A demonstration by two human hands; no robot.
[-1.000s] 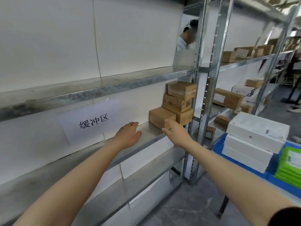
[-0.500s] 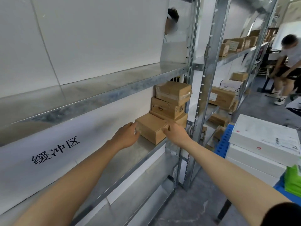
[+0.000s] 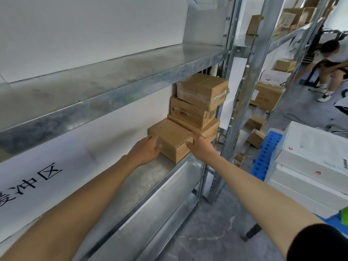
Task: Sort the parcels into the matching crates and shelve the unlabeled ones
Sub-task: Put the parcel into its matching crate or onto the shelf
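Note:
A small brown cardboard parcel [image 3: 169, 138] lies on the metal shelf [image 3: 146, 178], beside a stack of three brown boxes [image 3: 199, 102]. My left hand [image 3: 146, 149] touches the parcel's left side with fingers nearly straight. My right hand [image 3: 200, 145] presses against its right front corner, fingers extended toward the stack. Both arms reach forward from the lower edge of the view.
A white paper sign with black characters [image 3: 32, 178] hangs on the shelf's back wall at left. Steel uprights [image 3: 227, 117] stand right of the stack. White flat boxes [image 3: 310, 162] sit on a blue crate [image 3: 263, 157] at right. A person [image 3: 331, 63] bends at far right.
Both hands have stayed at the small parcel while the view swung closer and tilted. The parcel sits tighter against the stack than one second ago.

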